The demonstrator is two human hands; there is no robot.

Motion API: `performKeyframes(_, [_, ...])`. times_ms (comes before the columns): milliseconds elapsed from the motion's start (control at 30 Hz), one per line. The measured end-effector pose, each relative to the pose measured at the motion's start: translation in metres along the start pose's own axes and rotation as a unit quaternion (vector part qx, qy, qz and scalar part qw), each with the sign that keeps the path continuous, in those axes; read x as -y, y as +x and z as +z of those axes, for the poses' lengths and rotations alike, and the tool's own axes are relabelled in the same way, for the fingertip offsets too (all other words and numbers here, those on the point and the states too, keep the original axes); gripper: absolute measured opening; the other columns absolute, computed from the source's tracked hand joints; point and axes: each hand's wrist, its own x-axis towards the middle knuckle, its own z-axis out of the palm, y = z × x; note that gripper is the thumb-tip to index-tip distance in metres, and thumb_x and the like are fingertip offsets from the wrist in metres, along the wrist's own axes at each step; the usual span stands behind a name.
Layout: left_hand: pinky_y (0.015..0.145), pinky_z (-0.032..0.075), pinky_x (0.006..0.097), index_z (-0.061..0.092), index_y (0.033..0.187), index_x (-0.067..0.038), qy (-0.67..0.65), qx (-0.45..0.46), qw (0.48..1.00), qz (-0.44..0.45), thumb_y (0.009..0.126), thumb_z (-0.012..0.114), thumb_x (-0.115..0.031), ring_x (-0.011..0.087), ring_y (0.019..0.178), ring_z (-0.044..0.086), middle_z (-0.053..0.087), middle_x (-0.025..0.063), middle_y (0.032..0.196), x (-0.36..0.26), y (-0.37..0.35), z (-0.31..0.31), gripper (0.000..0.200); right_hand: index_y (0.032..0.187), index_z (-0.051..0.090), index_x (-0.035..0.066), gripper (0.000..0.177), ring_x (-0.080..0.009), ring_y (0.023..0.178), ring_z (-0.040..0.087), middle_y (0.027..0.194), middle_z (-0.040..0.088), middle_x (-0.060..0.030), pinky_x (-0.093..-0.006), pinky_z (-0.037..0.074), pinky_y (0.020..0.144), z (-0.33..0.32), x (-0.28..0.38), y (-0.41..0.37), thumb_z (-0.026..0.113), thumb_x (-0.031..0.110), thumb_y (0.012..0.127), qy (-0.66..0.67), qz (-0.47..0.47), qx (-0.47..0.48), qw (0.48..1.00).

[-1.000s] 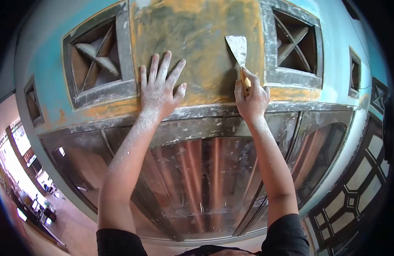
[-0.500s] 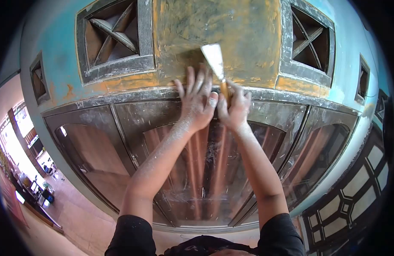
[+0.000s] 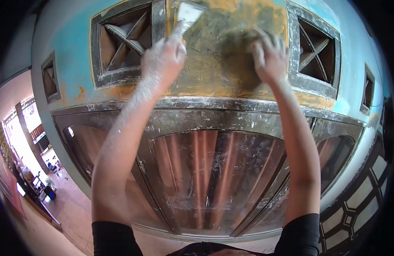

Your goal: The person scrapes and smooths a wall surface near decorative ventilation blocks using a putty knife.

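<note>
My left hand (image 3: 163, 62) is closed around the handle of a putty knife (image 3: 189, 16), whose wide pale blade points up in front of the wall. The knife is slightly blurred by motion. Whitish dust coats this hand and its forearm. To the right, my right hand (image 3: 271, 54) is raised with its fingers apart and holds nothing. Its fingertips overlap the scraped wall panel (image 3: 214, 64), which is mottled brown and ochre with patches of old coating. A dark shadow lies on the panel beside that hand.
Wooden vents with crossed slats flank the panel, one at left (image 3: 124, 40) and one at right (image 3: 317, 53). Below runs a worn wooden ledge (image 3: 222, 103) above a glazed wooden frame (image 3: 222, 170). At far left, a doorway (image 3: 24, 145) shows a tiled floor and clutter.
The putty knife has passed from my right hand to my left. My hands have moved apart and up, left hand leftward, right hand rightward. The view has shifted slightly.
</note>
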Motion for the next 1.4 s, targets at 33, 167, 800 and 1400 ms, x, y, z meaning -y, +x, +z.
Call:
performKeyframes(33, [0.085, 0.058, 0.0536, 0.033, 0.16, -0.02, 0.033, 0.057, 0.997, -0.036, 0.101, 0.049, -0.028, 0.0427, 0.094, 0.071, 0.072, 0.0255, 0.101, 0.002, 0.012, -0.011, 0.062, 0.147, 0.052, 0.029, 0.048, -0.032, 0.137, 0.045, 0.145, 0.052, -0.0107, -0.0569, 0.03, 0.115, 0.005, -0.012, 0.009, 0.052, 0.042, 0.1, -0.011, 0.023, -0.026, 0.999])
performKeyframes(167, [0.091, 0.054, 0.056, 0.041, 0.156, -0.021, 0.125, 0.1, 0.983, -0.091, 0.101, 0.045, -0.033, 0.0459, 0.098, 0.069, 0.072, 0.0268, 0.105, 0.014, 0.034, 0.002, 0.057, 0.15, 0.05, 0.032, 0.05, -0.0314, 0.147, 0.036, 0.156, 0.045, -0.0077, -0.0584, 0.025, 0.119, 0.028, -0.025, 0.009, 0.052, 0.047, 0.102, -0.065, 0.047, -0.048, 0.996])
performKeyframes(800, [0.115, 0.04, 0.0454, 0.038, 0.156, -0.01, 0.191, 0.053, 0.973, 0.118, 0.104, 0.038, -0.033, 0.0389, 0.136, 0.051, 0.049, 0.0227, 0.152, 0.062, 0.182, -0.032, 0.058, 0.154, 0.042, 0.039, 0.054, -0.0285, 0.153, 0.029, 0.164, 0.035, -0.0029, -0.0555, 0.019, 0.124, 0.03, -0.03, 0.002, 0.05, 0.052, 0.102, -0.111, 0.048, -0.013, 0.993])
performKeyframes(1400, [0.116, 0.04, 0.0434, 0.048, 0.15, -0.011, 0.139, 0.065, 0.948, 0.279, 0.098, 0.047, -0.03, 0.0321, 0.141, 0.048, 0.045, 0.0149, 0.158, -0.05, 0.178, 0.014, 0.055, 0.152, 0.045, 0.036, 0.054, -0.0299, 0.152, 0.031, 0.162, 0.038, -0.0054, -0.0553, 0.019, 0.125, 0.028, -0.028, 0.002, 0.053, 0.049, 0.1, -0.104, 0.05, -0.016, 0.993])
